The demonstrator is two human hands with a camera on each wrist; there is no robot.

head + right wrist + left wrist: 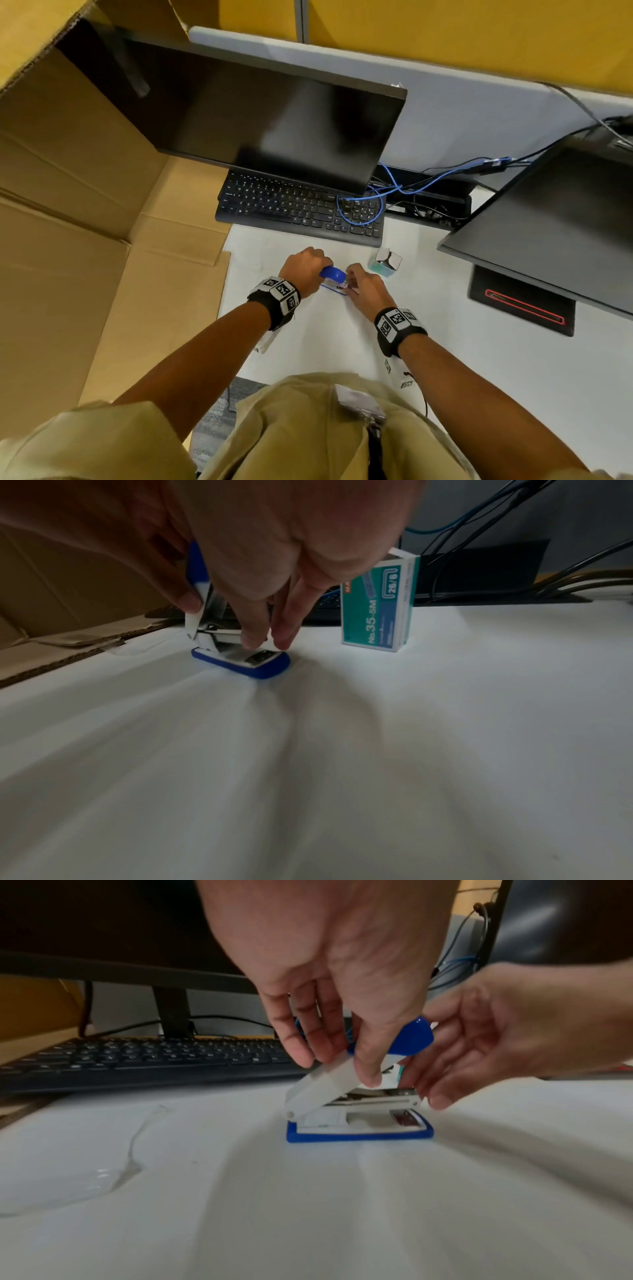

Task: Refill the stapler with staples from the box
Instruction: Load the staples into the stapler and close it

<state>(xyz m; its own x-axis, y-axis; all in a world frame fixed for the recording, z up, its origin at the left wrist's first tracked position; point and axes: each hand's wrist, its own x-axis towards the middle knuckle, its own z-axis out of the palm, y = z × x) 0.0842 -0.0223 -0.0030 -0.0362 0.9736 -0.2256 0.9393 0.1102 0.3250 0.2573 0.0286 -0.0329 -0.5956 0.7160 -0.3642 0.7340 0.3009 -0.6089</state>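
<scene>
A blue and white stapler [334, 277] stands on the white desk, its top cover swung up. My left hand [303, 270] grips that raised cover [325, 1085] from above, fingers on one side and thumb on the other. My right hand [364, 287] reaches in from the right. Its straight fingers [441, 1093] touch the front end of the bare metal magazine [373, 1097]. Seen from the right wrist, these fingers [257, 631] point down over the blue base [260, 666]. No staple strip shows in either hand. The green staple box [377, 604] stands upright just right of the stapler, its top flaps open [386, 260].
A black keyboard [301, 209] lies just beyond the stapler under a dark monitor [260, 113]. Flattened cardboard [85, 240] covers the left side. A second monitor's base [524, 301] and blue and black cables [411, 185] are to the right. A clear plastic scrap [68, 1185] lies near the left.
</scene>
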